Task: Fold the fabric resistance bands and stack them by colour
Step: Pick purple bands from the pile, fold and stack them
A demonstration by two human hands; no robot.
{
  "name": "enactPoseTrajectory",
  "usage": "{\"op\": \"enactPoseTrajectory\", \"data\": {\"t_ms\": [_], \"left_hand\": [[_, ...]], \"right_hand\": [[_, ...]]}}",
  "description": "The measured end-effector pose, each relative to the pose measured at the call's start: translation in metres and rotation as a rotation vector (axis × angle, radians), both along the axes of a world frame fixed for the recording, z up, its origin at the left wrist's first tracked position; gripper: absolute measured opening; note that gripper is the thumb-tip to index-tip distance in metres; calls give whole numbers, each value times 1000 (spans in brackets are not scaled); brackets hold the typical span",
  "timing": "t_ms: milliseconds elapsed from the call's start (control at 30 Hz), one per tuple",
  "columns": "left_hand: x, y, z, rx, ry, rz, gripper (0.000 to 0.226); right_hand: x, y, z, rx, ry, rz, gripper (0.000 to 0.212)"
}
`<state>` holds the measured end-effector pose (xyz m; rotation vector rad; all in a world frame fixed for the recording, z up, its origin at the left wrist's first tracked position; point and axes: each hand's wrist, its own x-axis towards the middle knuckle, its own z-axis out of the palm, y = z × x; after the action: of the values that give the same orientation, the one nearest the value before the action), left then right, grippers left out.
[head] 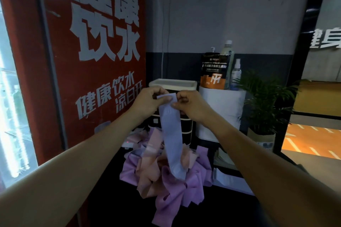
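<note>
Nearest lies the pile [166, 175] of loose pink, peach and purple bands on a dark table [212, 208], none folded or sorted yet. Above the pile a lilac band [172, 138] hangs straight down, its lower end reaching the heap. At its top edge the left hand [147, 100] and right hand [190, 105] each pinch a corner, fingers curled on the cloth, held close together. Behind the pile stand a drawer unit [173, 84], a white bin [223, 103] with a pouch [214, 72], and a plant [265, 101]. This looks like the first fold being set up; next the hanging end probably needs bringing up to the pinched edge, keeping the sides aligned.
</note>
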<state>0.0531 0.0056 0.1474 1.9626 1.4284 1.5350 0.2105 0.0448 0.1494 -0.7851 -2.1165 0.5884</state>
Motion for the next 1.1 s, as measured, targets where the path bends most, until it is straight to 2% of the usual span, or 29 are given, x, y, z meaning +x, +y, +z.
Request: {"op": "enactPoseTrajectory", "data": {"t_ms": [100, 167, 233, 300, 400, 533, 567, 667, 733, 800, 933, 1033, 1100], "left_hand": [[24, 3, 6, 4, -120, -55, 5], [38, 6, 5, -48, -171, -106, 19], [54, 9, 0, -82, -161, -146, 18], [69, 12, -3, -76, -158, -181, 12], [94, 14, -1, -129, -88, -279, 15], [130, 19, -2, -212, -70, -379, 17], [139, 20, -6, -245, -76, -398, 21], [161, 24, -23, -341, -35, -417, 55], [171, 30, -39, -395, -12, -430, 49], [178, 35, -55, -474, 43, -466, 37], [175, 42, -88, -575, 292, -489, 24], [168, 48, -112, -624, 481, -394, 17], [162, 54, -123, -649, 574, -305, 23]], "right_hand": [[20, -3, 8, -21, 91, -78, 21], [34, -3, 13, -84, 214, -107, 10], [49, -2, 18, -134, 301, -148, 13], [65, -1, 20, -131, 313, -165, 18], [87, -2, 20, -65, 286, -180, 13], [116, 3, 21, -28, 268, -309, 12], [124, 4, 20, -41, 297, -341, 13], [152, 11, 14, -81, 391, -457, 13], [176, 17, 4, -137, 443, -556, 15], [201, 21, -10, -211, 514, -651, 13], [248, 24, -47, -337, 630, -775, 11], [278, 27, -81, -440, 688, -870, 12], [293, 30, -101, -504, 677, -949, 18]]}}
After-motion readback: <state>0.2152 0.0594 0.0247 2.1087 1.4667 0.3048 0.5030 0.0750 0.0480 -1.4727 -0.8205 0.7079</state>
